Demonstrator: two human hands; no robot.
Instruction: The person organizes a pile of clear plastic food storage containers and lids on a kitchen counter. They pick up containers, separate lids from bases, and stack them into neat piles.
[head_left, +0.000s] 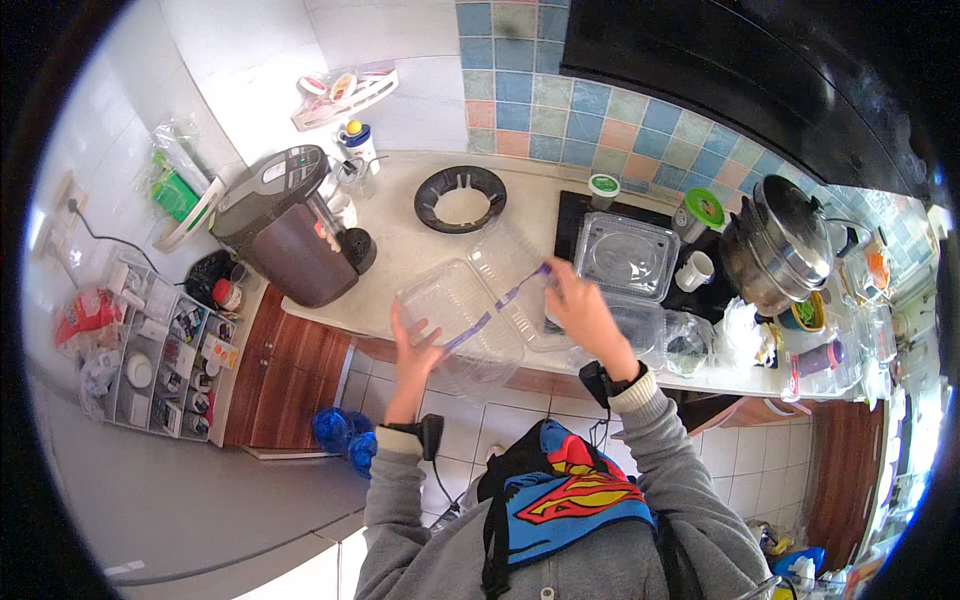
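In the head view, a hinged clear plastic container (457, 292) lies open at the counter's front edge, partly overhanging it. A purple strip (469, 335) runs slantwise across it. My right hand (585, 311) pinches the upper right end of this strip. At the container's left side is my left hand (412, 352), its fingers spread around the edge, close to the strip's lower end. Whether the left fingertips also touch the strip cannot be made out. Another clear plastic container (628, 255) sits to the right of my right hand, with more clear packaging (630, 330) in front of it.
A black ring-shaped stand (460, 199) lies at the back of the counter (397, 217). Left stands an electric hot-water dispenser (300, 247). Rightward are a white mug (694, 271), a green-lidded jar (701, 212), stacked steel pots (780, 240) and a white plastic bag (739, 334).
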